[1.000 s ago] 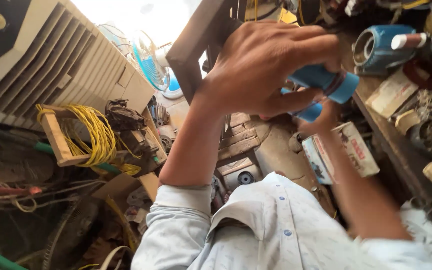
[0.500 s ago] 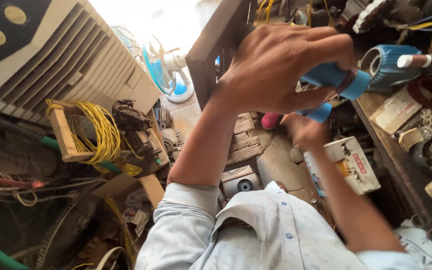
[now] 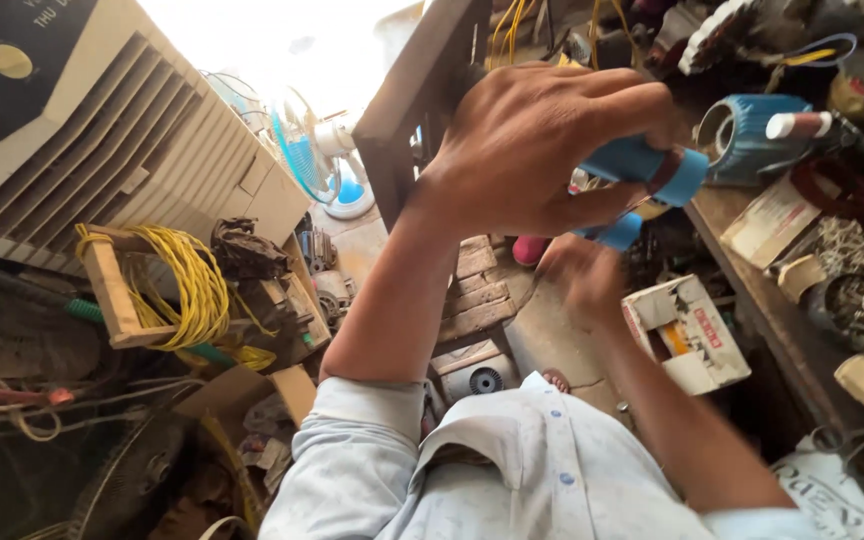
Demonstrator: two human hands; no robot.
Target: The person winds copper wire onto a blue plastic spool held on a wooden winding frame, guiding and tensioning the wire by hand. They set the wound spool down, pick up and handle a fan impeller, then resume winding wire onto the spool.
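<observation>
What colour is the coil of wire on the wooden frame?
Yellow: the coil of wire shows in the head view.

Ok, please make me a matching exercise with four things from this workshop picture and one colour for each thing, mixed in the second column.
Things:
1. tool handles in the left hand
2. coil of wire on the wooden frame
3. shirt of the person
4. cooler with slats, top left

Colours:
a. yellow
b. cream
c. blue
d. pale light blue, nearly white

Pairs: 1-c, 2-a, 3-d, 4-b
</observation>
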